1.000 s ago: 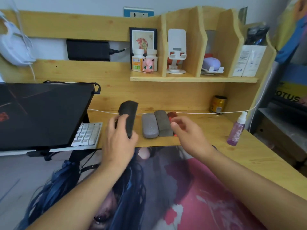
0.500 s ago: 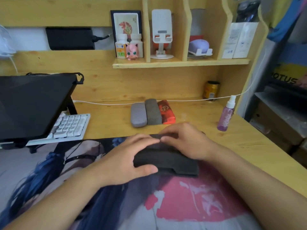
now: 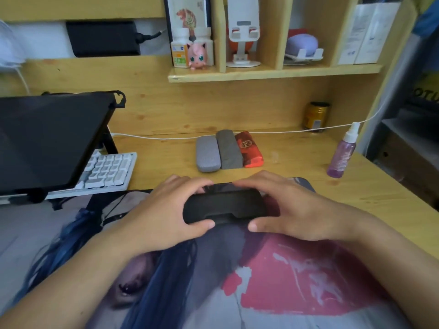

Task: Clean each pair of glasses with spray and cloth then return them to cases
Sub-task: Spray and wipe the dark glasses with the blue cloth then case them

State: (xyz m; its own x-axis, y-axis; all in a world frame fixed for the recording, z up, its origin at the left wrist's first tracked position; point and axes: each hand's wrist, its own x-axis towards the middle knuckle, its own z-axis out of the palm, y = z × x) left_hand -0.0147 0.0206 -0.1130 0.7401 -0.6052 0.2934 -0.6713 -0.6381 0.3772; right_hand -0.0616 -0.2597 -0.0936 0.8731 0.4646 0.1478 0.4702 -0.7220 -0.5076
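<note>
While the black case [image 3: 224, 206] sits on the desk mat [image 3: 297, 276], left hand [image 3: 164, 214] and right hand [image 3: 294, 210] grip its ends; lid possibly cracked open, view unclear.

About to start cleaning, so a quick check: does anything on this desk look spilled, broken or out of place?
Nothing stands out. Both hands, left hand and right hand, hold the black case; three cases lie side by side, spray bottle upright.

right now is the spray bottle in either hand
No, the spray bottle stands alone at the desk's right edge, while both hands hold the black glasses case.
</note>
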